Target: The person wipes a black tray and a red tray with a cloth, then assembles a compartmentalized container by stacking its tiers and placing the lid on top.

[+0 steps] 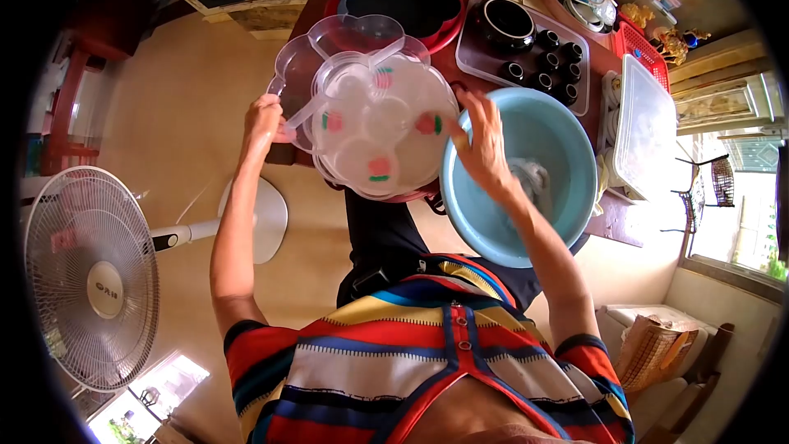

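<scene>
My left hand (265,121) is closed on the edge of a clear, petal-shaped plastic divided tray (294,66), at its left side. Overlapping that tray is a round, translucent scalloped piece (353,166) with red and green strawberry prints; whether it is a lid or a second tray I cannot tell. My right hand (483,146) is over the left rim of a light blue basin (575,156), fingers apart, close to the printed piece's right edge. Inside the basin lies something whitish (532,181), too unclear to name.
Behind stands a black scalloped tray (403,0) on a red base. A clear tray (588,41) holds a black pot (505,25) and several small black cups. At right are a translucent-lidded box (645,131) and red basket (645,53). A fan (94,279) stands at left.
</scene>
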Motion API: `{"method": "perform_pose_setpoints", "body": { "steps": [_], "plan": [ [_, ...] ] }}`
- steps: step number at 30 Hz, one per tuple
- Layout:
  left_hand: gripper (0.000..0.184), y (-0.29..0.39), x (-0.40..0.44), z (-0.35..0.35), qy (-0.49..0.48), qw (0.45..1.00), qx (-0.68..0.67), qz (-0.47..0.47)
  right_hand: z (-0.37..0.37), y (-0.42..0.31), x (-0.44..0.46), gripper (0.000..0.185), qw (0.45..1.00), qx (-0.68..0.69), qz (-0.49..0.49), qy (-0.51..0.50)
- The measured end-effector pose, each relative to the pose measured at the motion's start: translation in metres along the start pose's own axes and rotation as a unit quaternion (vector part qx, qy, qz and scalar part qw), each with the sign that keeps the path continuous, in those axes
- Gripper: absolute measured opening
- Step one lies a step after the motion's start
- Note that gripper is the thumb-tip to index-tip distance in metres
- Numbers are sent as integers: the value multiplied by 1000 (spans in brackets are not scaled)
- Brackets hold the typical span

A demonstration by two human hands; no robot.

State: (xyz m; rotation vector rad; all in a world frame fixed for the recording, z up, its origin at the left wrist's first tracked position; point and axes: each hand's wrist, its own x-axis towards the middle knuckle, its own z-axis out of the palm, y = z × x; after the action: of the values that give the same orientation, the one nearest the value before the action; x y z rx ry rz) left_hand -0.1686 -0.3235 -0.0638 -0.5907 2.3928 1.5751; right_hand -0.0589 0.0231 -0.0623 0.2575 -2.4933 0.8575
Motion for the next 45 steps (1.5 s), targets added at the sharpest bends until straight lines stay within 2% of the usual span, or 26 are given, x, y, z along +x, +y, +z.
{"method": "perform_pose_setpoints", "body": {
  "steps": [2,5,8,12,14,16,25,30,35,37,39,40,42,43,45],
  "plan": [
    [35,-17,24,-13,-3,998,21,55,-9,-7,-34,42,998,33,3,-47],
    [30,-1,35,-20,-60,998,-18,27,-25,-27,-71,45,993,17,39,-110],
    [26,39,27,5,-6,996,-49,68,-29,-36,-98,46,988,-25,64,-136],
    [21,70,82,44,85,992,9,95,-44,-42,-113,46,988,-52,65,-128],
    [22,85,113,62,74,990,78,92,-51,-42,-119,45,987,-62,78,-126],
    [20,98,126,86,82,991,40,101,-59,-44,-124,43,985,-71,91,-126],
    [18,124,168,142,80,996,-2,26,-69,-32,-139,37,986,-68,120,-90],
    [15,110,184,147,60,997,0,46,-68,-31,-139,31,990,-48,92,-95],
    [11,109,180,146,42,995,57,73,-69,-30,-138,29,990,-38,96,-99],
    [11,112,174,145,29,992,80,89,-68,-31,-138,29,989,-36,100,-101],
    [22,116,172,144,59,977,170,115,-68,-31,-138,27,990,-29,99,-98],
    [22,118,171,144,57,977,170,116,-68,-30,-138,27,990,-30,100,-97],
    [34,121,168,142,45,956,272,105,-67,-31,-139,26,990,-19,103,-97],
    [34,120,165,144,44,956,271,105,-67,-31,-138,26,990,-20,104,-97],
    [45,118,158,151,61,940,322,93,-67,-31,-136,27,991,-22,93,-93]
  ]
}}
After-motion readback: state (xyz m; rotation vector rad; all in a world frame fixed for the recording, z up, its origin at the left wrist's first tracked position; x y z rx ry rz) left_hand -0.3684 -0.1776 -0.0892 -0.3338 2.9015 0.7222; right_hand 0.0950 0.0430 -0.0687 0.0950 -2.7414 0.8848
